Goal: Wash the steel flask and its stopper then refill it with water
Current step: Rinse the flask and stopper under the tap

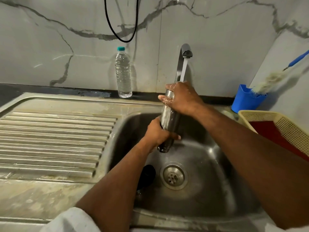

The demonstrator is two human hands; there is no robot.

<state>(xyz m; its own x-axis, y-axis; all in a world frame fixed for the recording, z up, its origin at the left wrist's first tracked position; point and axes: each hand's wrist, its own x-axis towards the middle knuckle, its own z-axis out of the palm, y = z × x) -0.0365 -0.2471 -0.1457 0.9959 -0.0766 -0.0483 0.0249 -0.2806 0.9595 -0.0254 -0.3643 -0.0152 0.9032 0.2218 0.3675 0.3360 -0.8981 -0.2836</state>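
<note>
Closest to us a white sleeve (pixel 70 220) covers our left upper arm at the near edge of the sink unit, and both bare forearms reach forward over the steel basin (pixel 209 164). Our left hand (pixel 157 133) wraps around the lower part of the steel flask (pixel 170 119), fingers curled tight on its body just above the base. Our right hand (pixel 180 97) clamps over the top of the flask, its fingers and thumb curled round the neck; whether the mouth is covered we cannot tell. The flask stands nearly upright above the far side of the basin, directly beneath the tap (pixel 184 52), and a stream of water (pixel 184 69) falls onto our right hand and runs down the flask's side. A dark object (pixel 147 174) lies on the basin floor just left of the drain (pixel 173 176), partly hidden by our left forearm; we cannot say what it is. The ribbed drainboard (pixel 50 139) stretches to the left. At the back edge of the counter a clear plastic water bottle (pixel 123 72) stands upright against the marble wall. At the right rear corner sits a blue holder (pixel 245 99) with a bottle brush (pixel 274 79) leaning in it, and beside it a cream basket (pixel 284 124).
</note>
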